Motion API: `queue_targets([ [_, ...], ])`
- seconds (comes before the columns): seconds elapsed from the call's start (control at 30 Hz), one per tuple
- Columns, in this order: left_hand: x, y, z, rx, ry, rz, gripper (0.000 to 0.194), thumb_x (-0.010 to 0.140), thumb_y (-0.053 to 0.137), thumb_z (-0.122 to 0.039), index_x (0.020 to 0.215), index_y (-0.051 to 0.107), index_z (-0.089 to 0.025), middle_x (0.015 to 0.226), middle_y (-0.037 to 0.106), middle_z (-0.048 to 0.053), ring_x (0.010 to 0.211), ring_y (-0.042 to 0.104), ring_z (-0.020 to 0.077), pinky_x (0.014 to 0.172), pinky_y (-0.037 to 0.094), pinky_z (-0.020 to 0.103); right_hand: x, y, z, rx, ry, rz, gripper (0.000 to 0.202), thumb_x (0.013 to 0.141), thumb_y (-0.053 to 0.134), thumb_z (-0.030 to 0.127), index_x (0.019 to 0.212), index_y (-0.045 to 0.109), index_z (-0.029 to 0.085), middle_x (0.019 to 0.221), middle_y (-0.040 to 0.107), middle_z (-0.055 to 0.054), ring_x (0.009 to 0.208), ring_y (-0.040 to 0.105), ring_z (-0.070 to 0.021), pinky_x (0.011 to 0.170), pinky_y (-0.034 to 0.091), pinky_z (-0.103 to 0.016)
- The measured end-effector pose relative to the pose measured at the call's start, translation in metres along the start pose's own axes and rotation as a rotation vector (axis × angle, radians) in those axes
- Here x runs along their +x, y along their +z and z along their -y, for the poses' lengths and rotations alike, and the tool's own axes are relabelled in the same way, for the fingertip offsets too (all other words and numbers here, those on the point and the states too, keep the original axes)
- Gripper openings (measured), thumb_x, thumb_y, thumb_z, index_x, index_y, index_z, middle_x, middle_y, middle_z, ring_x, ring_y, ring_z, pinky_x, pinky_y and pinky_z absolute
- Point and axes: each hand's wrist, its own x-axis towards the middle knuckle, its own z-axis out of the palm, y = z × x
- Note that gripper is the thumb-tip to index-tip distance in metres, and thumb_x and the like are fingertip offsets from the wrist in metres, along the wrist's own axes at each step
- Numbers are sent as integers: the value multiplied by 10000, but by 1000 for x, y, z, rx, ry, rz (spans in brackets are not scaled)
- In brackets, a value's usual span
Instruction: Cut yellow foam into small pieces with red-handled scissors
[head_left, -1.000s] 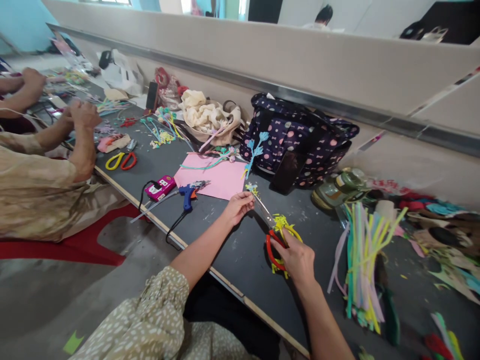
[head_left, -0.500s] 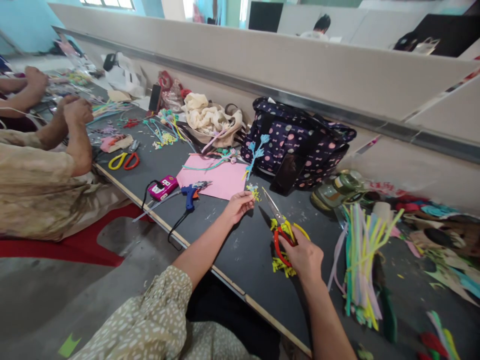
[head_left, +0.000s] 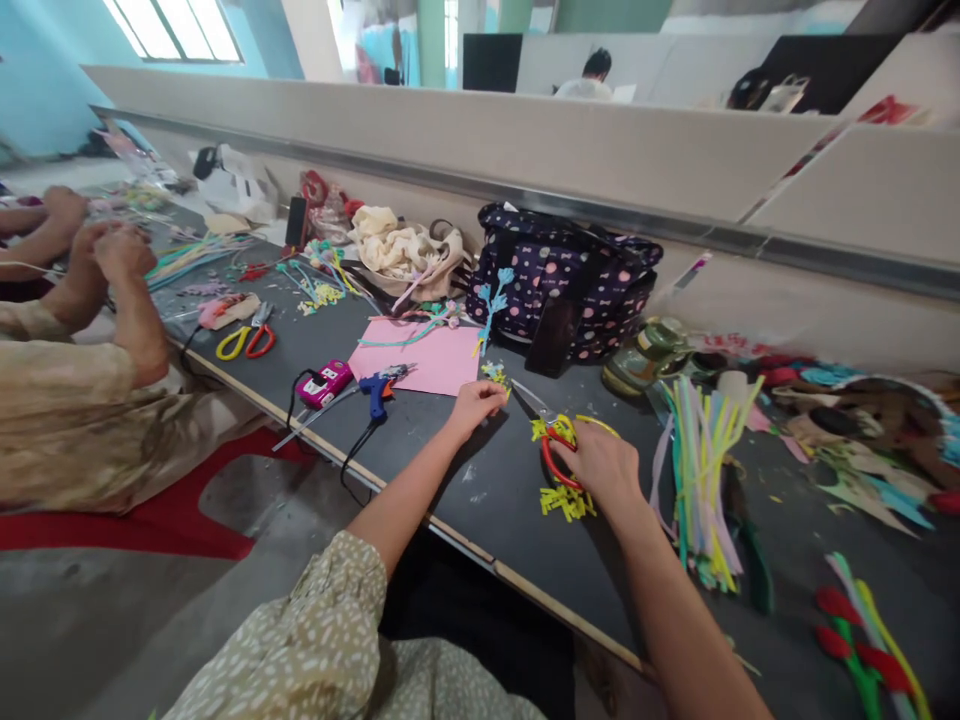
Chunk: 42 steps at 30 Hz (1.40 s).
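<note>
My right hand (head_left: 604, 462) is wrapped round the handles of the red and yellow scissors (head_left: 556, 432), whose blades point up and left towards my left hand (head_left: 477, 405). The fingers of my left hand are pinched together beside small yellow and pale blue pieces (head_left: 496, 374); what they hold is too small to make out. Beneath the scissors lies a pile of short yellow pieces (head_left: 568, 502). A blue flower-like stem (head_left: 493, 305) leans by the dark patterned bag (head_left: 585, 275), just beyond a pink sheet (head_left: 420, 355).
A blue glue gun (head_left: 376, 392) and a pink power box (head_left: 324, 384) lie left. Coloured strips (head_left: 705, 480), a glass jar (head_left: 643, 358) and red-green pieces (head_left: 855, 640) are right. Another person's hands (head_left: 124, 250) are at far left, near other scissors (head_left: 247, 338).
The view has shifted, so the bag and strips appear further left. The scissors' blades have come closer to my left hand and look nearly closed.
</note>
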Motion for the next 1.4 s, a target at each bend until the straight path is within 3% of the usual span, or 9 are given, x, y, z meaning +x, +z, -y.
queue_targets([
  [0.27, -22, 13, 15, 252, -1, 206, 220, 662, 644, -318, 744, 651, -114, 571, 563, -9, 493, 462, 80, 494, 365, 211, 8, -15, 10, -23, -21, 39, 379, 853, 471, 529, 919, 617, 185, 843, 666, -84, 774, 641, -196, 640, 417, -262],
  [0.43, -23, 5, 11, 522, 213, 110, 255, 763, 541, -244, 960, 674, -151, 673, 582, 2, 587, 492, 110, 591, 407, 240, 2, -11, 10, -14, -23, 47, 387, 852, 473, 532, 922, 615, 178, 843, 666, -89, 764, 643, -201, 630, 423, -267],
  [0.57, -23, 3, 3, 921, 429, 194, 514, 774, 497, -123, 1264, 551, -267, 865, 597, 32, 786, 539, 156, 739, 431, 269, -4, -12, 9, 1, -31, -30, 383, 860, 460, 530, 922, 602, 180, 847, 660, -81, 749, 634, -192, 601, 400, -256],
  [0.8, 3, -4, -4, 1253, 407, 109, 603, 785, 446, -81, 1352, 465, -283, 940, 574, 77, 860, 548, 202, 747, 433, 291, -18, -20, 2, 31, -42, -124, 372, 878, 433, 522, 916, 589, 185, 897, 649, -76, 760, 612, -178, 583, 360, -258],
  [0.97, 20, -17, -7, 1228, 380, 50, 484, 783, 501, -124, 1250, 566, -233, 908, 601, 75, 854, 557, 203, 767, 428, 292, -26, -11, -12, 66, -8, -126, 375, 876, 433, 529, 931, 581, 189, 889, 657, -66, 746, 604, -176, 569, 327, -256],
  [1.1, 16, -19, -4, 979, 299, -22, 194, 796, 537, -233, 914, 678, -172, 805, 626, 48, 762, 559, 173, 737, 429, 286, -33, -8, -22, 154, 92, -114, 368, 850, 459, 553, 871, 576, 205, 842, 665, -41, 747, 608, -177, 545, 289, -247],
  [1.2, -10, -7, -3, 694, 141, 102, 253, 812, 535, -372, 765, 660, -157, 686, 614, 25, 647, 536, 143, 632, 415, 257, -42, -16, -19, 227, 140, -59, 337, 840, 477, 543, 875, 579, 223, 835, 668, -27, 747, 615, -174, 548, 297, -250],
  [1.3, -48, 8, -5, 511, 45, 309, 374, 850, 471, -477, 851, 668, -158, 723, 639, 37, 629, 527, 125, 588, 389, 237, -52, -27, -1, 299, 103, 27, 334, 850, 469, 531, 918, 586, 225, 874, 672, -41, 770, 624, -177, 583, 345, -251],
  [1.4, -76, 9, -6, 483, 60, 245, 399, 846, 476, -504, 791, 655, -152, 687, 612, 28, 619, 515, 116, 591, 382, 231, -58, -32, 32, 361, 50, 88, 326, 867, 464, 501, 957, 583, 211, 908, 669, -67, 795, 632, -184, 626, 398, -255],
])
